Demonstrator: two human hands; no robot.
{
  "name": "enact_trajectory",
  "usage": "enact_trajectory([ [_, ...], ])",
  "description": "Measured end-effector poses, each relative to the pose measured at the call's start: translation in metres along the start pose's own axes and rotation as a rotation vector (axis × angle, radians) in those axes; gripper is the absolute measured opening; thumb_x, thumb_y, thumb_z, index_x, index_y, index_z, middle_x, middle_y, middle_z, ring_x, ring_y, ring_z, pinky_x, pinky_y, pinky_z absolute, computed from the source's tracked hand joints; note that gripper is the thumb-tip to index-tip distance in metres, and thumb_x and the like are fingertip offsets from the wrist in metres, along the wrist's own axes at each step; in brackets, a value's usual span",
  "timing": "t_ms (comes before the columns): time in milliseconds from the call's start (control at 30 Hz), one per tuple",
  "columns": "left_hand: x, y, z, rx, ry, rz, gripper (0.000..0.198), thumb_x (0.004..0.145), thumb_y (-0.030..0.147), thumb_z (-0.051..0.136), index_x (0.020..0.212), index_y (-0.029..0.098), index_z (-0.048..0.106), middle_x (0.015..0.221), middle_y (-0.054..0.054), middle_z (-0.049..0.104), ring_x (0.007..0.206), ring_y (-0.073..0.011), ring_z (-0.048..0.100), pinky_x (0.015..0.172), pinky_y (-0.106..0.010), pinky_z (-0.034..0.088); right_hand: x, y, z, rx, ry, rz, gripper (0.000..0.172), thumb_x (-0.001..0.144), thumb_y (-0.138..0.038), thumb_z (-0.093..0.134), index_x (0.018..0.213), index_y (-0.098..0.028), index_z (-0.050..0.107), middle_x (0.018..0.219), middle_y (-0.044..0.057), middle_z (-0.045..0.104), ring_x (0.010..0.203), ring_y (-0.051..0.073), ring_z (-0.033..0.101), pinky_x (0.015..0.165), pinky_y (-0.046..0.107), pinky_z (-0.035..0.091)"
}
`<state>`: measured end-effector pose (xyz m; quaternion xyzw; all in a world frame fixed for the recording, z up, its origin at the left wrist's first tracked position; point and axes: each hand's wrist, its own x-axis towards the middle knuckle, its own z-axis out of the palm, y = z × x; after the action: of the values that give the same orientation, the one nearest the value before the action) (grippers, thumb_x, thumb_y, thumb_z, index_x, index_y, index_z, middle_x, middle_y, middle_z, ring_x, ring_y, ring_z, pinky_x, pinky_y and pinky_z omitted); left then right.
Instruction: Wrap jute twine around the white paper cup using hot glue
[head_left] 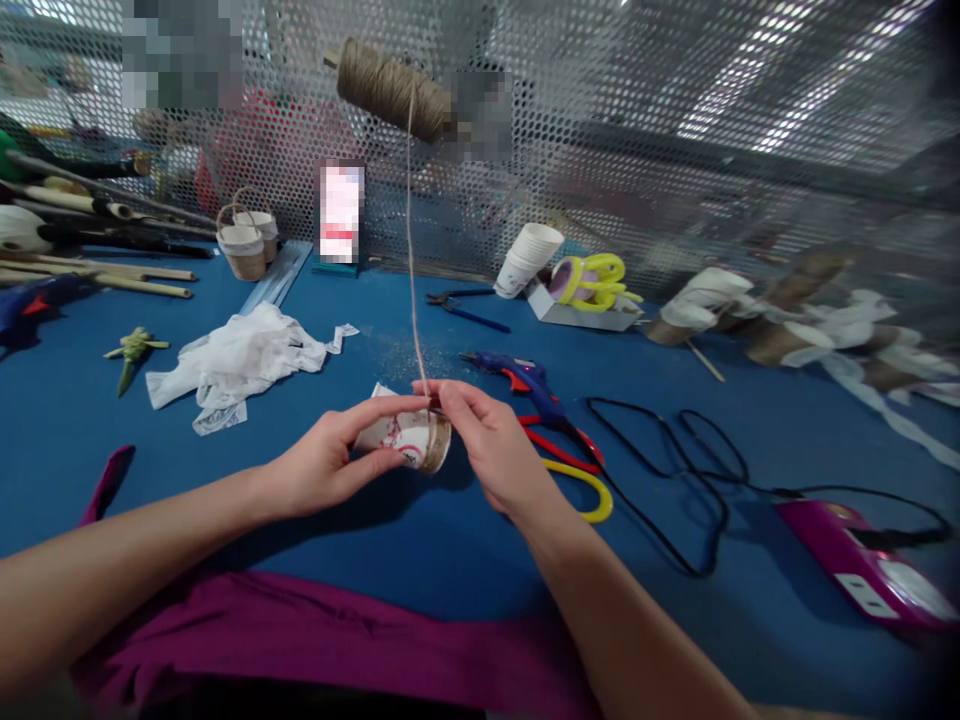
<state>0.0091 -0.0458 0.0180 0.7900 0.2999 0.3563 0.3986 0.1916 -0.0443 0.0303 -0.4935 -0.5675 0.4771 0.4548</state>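
Note:
A paper cup (394, 432) with a red print lies on its side in my left hand (337, 455), thumb below and fingers over the top. Brown twine is wrapped around one end of the cup. My right hand (480, 430) pinches the twine (413, 270) against that wrapped end. From there the strand runs taut up to a large twine spool (391, 92) mounted on the mesh. Just beyond my right hand rests a blue glue gun (525, 378) with a red trigger. Scissor handles, red (566, 445) and yellow (585, 490), show beside my right wrist.
White lace (240, 355) lies to the left, near small twine-wrapped baskets (244, 250). Pliers (472, 308), stacked paper cups (529, 258) and a white box (585, 312) with yellow-handled scissors stand behind. A black cord (705, 480) loops toward a magenta power strip (862, 565) at right.

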Motion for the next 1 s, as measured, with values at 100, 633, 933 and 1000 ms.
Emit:
enact_trajectory([
  [100, -0.001, 0.001, 0.0, 0.001, -0.087, 0.006, 0.044, 0.085, 0.022, 0.053, 0.128, 0.018, 0.045, 0.108, -0.009, 0.063, 0.082, -0.0148, 0.061, 0.068, -0.023, 0.049, 0.002, -0.002, -0.001, 0.052, -0.047, 0.016, 0.025, 0.08, -0.043, 0.056, 0.087, -0.023, 0.068, 0.095, 0.004, 0.068, 0.089, 0.016, 0.061, 0.081, 0.035, 0.047],
  [633, 0.0, 0.009, -0.002, 0.041, -0.179, -0.006, 0.029, 0.085, 0.023, 0.052, 0.114, 0.017, 0.052, 0.103, -0.008, 0.065, 0.074, -0.0132, 0.061, 0.064, -0.022, 0.046, 0.024, -0.012, -0.045, -0.477, 0.304, -0.083, 0.022, 0.079, -0.037, 0.053, 0.082, -0.018, 0.062, 0.081, 0.007, 0.067, 0.077, 0.018, 0.063, 0.072, 0.034, 0.049],
  [933, 0.007, -0.007, -0.013, 0.224, -0.046, -0.029, 0.03, 0.085, 0.022, 0.05, 0.114, 0.016, 0.051, 0.108, -0.01, 0.063, 0.092, -0.0179, 0.062, 0.081, -0.029, 0.047, 0.048, 0.022, -0.112, -0.892, 0.442, 0.2, 0.034, 0.053, -0.012, 0.067, 0.038, -0.024, 0.039, 0.042, 0.002, 0.048, 0.061, 0.028, 0.059, 0.06, 0.04, 0.043],
  [1000, 0.008, -0.009, -0.013, 0.231, -0.065, -0.041, 0.029, 0.085, 0.021, 0.05, 0.113, 0.016, 0.05, 0.109, -0.011, 0.063, 0.091, -0.0183, 0.062, 0.081, -0.03, 0.047, 0.049, 0.022, -0.107, -0.877, 0.46, 0.198, 0.028, 0.054, -0.01, 0.065, 0.044, -0.024, 0.042, 0.049, 0.005, 0.053, 0.064, 0.029, 0.06, 0.063, 0.041, 0.043],
])
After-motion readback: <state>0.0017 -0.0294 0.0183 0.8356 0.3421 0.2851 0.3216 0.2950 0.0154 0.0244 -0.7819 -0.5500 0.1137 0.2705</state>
